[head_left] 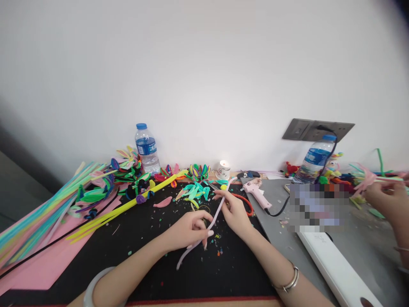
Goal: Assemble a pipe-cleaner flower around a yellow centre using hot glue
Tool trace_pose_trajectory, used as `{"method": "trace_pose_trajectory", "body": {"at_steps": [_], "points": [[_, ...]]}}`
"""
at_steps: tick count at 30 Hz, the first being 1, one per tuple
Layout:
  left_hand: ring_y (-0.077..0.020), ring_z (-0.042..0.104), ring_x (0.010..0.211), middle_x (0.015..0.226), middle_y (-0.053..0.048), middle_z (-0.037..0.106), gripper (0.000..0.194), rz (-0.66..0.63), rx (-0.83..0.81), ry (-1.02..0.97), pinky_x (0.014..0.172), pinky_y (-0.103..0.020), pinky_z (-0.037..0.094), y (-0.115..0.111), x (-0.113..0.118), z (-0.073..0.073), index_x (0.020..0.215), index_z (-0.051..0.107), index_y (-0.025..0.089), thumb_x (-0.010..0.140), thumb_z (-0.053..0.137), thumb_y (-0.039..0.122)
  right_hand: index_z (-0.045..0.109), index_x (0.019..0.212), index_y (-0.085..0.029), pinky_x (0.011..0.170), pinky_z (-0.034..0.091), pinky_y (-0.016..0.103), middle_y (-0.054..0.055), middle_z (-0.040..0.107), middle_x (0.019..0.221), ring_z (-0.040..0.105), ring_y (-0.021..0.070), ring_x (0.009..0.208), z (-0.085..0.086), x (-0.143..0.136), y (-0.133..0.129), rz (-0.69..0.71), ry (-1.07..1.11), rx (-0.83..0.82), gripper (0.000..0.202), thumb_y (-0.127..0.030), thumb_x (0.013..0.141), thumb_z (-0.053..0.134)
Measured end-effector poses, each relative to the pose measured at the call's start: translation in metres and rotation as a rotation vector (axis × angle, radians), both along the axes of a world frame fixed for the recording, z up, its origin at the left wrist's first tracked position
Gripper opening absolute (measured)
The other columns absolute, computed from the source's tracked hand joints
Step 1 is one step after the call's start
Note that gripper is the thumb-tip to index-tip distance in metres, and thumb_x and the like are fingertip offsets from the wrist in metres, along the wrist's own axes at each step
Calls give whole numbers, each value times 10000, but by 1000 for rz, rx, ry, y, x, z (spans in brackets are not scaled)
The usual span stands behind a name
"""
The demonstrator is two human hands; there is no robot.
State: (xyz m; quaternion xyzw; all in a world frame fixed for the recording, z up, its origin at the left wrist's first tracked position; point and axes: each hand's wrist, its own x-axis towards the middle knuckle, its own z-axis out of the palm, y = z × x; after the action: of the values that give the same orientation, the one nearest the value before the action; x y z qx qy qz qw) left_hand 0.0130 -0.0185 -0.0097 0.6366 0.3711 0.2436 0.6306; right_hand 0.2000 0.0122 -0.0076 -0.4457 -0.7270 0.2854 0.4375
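Observation:
A pale lilac pipe cleaner [183,257] runs diagonally over the black mat [143,273], its lower end bent. My left hand [191,230] pinches it around the middle, fingers curled. Higher up, my right hand [234,213] has its fingers closed around the upper part, near the strip's far end. Just beyond my hands lies a heap of teal and green pipe-cleaner pieces [193,192]. A pink glue gun [258,196] rests to the right of my right hand, its black cord trailing rightward. Small coloured scraps dot the mat.
Long pastel pipe cleaners [57,204] and yellow ones [128,207] lie left on pink paper [35,273]. Water bottles [147,149] [315,160] and a paper cup [223,170] stand near the wall. A white bar-shaped device [335,264] lies right. Another person's hand [388,200] holds pink strips.

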Motion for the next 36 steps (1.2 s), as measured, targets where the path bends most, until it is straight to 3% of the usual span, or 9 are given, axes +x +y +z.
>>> {"method": "trace_pose_trajectory", "body": {"at_steps": [5,10,14,18,21,24,27,31,36], "points": [[-32,339,293,509,13,621,289,37,20,53,309,-161,234,2,-3,2,760,617,126,785,564,409,595,1009,-190,427,374,208,44,643,896,473,89,500,3,3,4,13,471,-238,247,-216,808,454],[-32,388,294,590,-30,671,319,-81,-31,30,322,-166,294,0,-3,6,730,660,108,782,570,410,620,887,-160,356,220,173,-5,590,646,355,53,410,6,14,14,-26,766,-397,216,-301,723,626],[-49,489,345,792,-77,714,320,65,25,-30,366,-183,346,4,-4,3,863,669,114,793,555,405,596,863,-184,365,201,186,-42,488,568,309,67,407,13,22,18,23,896,-498,195,-286,696,606],[-56,511,388,903,-93,694,346,319,26,-133,404,-201,386,13,-6,-1,988,617,131,780,574,404,573,827,-193,389,237,223,-39,409,535,278,92,406,22,24,12,140,833,-574,190,-330,739,475],[-56,526,431,1002,-103,648,434,423,36,-188,421,-208,420,17,-7,-3,1106,551,152,755,608,399,556,774,-179,388,252,239,-28,417,477,280,101,374,22,21,6,276,756,-688,250,-374,737,403],[-75,566,483,1063,-101,624,478,347,53,-174,453,-223,459,14,-6,-3,1182,504,180,757,614,368,537,724,-170,383,274,235,-3,485,463,336,104,364,19,16,1,495,715,-826,234,-353,681,397],[-88,568,489,923,-58,651,352,196,65,-106,475,-232,469,10,-3,-3,1058,588,159,757,616,338,546,737,-156,368,293,235,25,560,506,390,107,353,16,12,-3,614,677,-898,236,-327,630,422],[-80,520,437,611,28,575,203,141,76,-61,460,-215,427,7,-2,-2,786,590,131,751,622,328,581,829,-150,375,309,222,21,596,596,414,90,373,16,8,-4,580,652,-872,256,-284,622,510],[-62,447,398,543,57,515,238,156,97,-34,421,-193,344,8,-3,-1,710,521,145,769,596,364,616,897,-130,367,275,188,27,601,623,394,66,390,14,6,2,402,549,-743,259,-326,753,527]]}}
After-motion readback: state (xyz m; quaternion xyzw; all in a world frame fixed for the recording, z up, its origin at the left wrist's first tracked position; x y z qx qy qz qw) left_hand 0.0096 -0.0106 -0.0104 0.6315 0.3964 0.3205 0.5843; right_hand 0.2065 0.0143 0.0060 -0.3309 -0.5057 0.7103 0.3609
